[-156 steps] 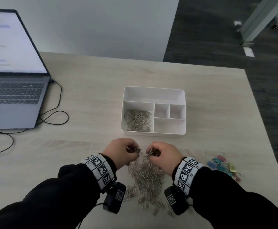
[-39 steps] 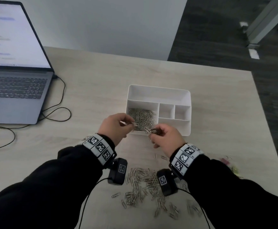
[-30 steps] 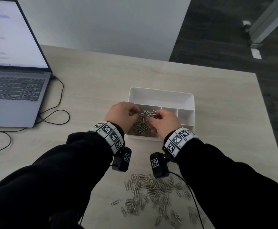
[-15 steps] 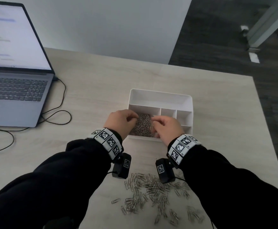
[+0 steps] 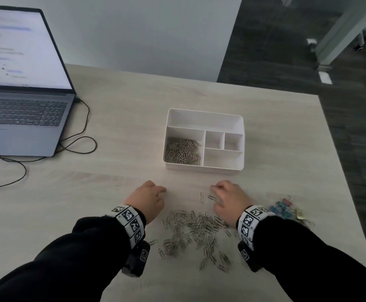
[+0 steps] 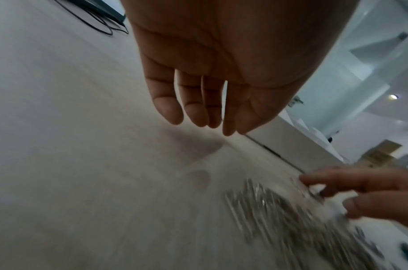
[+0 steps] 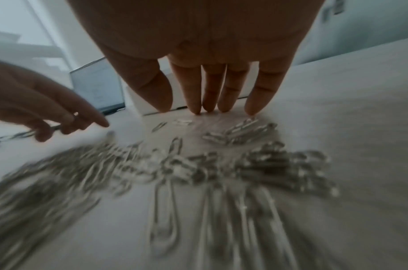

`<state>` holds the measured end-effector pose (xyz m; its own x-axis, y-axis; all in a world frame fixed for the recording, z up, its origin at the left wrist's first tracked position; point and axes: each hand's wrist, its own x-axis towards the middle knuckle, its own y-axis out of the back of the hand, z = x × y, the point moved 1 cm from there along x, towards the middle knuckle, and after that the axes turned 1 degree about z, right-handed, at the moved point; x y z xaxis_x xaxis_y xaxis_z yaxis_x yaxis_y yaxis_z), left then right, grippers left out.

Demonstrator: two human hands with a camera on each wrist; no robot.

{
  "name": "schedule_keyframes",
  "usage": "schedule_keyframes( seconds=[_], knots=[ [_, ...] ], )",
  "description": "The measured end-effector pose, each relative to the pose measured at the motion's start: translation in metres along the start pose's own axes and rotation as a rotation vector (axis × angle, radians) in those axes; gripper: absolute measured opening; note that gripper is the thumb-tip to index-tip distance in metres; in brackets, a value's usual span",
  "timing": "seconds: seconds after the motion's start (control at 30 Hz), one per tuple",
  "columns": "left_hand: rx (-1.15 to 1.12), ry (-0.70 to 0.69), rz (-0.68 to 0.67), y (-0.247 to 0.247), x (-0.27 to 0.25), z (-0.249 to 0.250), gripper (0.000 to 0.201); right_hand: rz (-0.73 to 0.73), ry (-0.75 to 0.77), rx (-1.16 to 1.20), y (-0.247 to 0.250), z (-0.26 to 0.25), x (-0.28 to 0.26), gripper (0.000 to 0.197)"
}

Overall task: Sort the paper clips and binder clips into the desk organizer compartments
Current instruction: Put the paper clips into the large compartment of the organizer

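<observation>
Hands empty: left hand and right hand spread loosely over loose paper clips on table. More fill organizer's near-left compartment; binder clips lie right.

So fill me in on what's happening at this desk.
A person is sorting clips into a white desk organizer. Its near-left compartment already holds a heap of silver paper clips; the other compartments look empty. Both the left hand and the right hand are down by the loose paper clips on the table, holding nothing, the fingers relaxed. The colored binder clips sit untouched to the right.
</observation>
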<state>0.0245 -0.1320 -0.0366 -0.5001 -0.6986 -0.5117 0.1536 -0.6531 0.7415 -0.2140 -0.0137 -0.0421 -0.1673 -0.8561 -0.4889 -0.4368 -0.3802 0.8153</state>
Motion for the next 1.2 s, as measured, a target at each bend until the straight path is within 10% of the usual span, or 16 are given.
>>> schedule_keyframes(
  seconds=[0.47,0.63,0.83,1.07,1.2],
  knots=[
    [0.163,-0.202,-0.044,-0.069,-0.058,0.022,0.061,0.06,0.18,-0.052,-0.033,-0.03,-0.042,0.058],
    [0.108,0.024,0.107,-0.047,-0.07,-0.007,0.054,-0.082,0.172,-0.159,-0.034,-0.041,-0.03,0.076],
    [0.265,0.159,-0.112,-0.035,-0.076,-0.028,0.048,-0.074,0.311,-0.153,-0.041,-0.031,-0.052,0.062],
    [0.141,0.091,-0.045,-0.064,-0.07,-0.01,0.01,0.105,-0.173,-0.016,-0.019,0.023,-0.065,0.06],
    [0.131,-0.031,-0.018,-0.068,-0.062,0.001,0.013,0.032,-0.115,0.015,-0.033,0.02,-0.075,0.065]
  ],
)
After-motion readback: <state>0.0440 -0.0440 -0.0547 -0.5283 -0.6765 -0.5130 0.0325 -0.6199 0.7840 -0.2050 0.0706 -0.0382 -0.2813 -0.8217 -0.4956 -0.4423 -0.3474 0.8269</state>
